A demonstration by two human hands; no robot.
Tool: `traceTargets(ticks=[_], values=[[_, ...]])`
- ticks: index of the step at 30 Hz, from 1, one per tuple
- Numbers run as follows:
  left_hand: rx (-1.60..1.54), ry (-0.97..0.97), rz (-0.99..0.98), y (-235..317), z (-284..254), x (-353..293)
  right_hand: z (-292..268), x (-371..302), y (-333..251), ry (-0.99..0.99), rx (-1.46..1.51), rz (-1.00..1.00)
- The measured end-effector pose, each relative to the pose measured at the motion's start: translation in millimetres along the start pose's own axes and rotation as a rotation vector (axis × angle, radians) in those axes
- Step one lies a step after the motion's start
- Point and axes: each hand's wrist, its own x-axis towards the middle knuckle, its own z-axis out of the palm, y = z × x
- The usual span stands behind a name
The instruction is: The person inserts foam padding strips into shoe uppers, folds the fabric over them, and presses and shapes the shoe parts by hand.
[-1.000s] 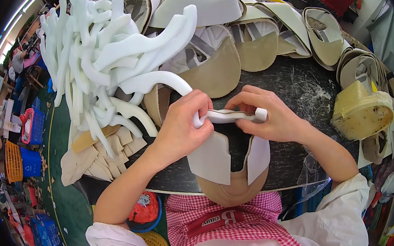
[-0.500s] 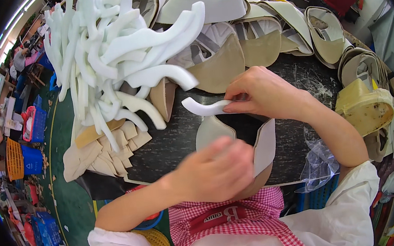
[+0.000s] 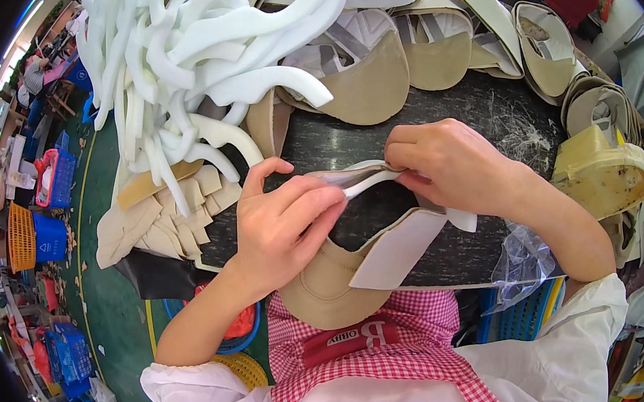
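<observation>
A beige shoe upper (image 3: pixel 330 289) lies at the table's near edge, its rounded end toward me and a white-lined flap to the right. My left hand (image 3: pixel 285 224) pinches the upper's raised far edge between thumb and fingers. There a white curved foam strip (image 3: pixel 373 184) lies along the edge, spanning the gap between both hands. My right hand (image 3: pixel 442 164) grips the strip and the edge at their right end. A short white end (image 3: pixel 462 220) hangs below the right hand; I cannot tell what it belongs to. The right fingertips are partly hidden.
A heap of white foam strips (image 3: pixel 193 66) rises at the far left, above a pile of beige pieces (image 3: pixel 164 216). Several beige uppers (image 3: pixel 364 73) line the far side. A yellow tub (image 3: pixel 602 174) stands right, near a clear plastic bag (image 3: pixel 528 259).
My left hand has moved up and left to the upper's edge and now pinches it. The upper's edge has been raised to the foam strip. The view has shifted slightly.
</observation>
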Motion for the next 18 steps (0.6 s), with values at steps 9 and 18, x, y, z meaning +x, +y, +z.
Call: traceTargets(ticks=[9,18], values=[[0.015,0.072,-0.135,8.2,9.1,6.9,18.0,-0.5,-1.1,0.137,0.062,0.017],[-0.028,0.028,-0.178,12.6,10.4,5.6,19.6,18.6,-13.9,0.042,-0.085,0.047]])
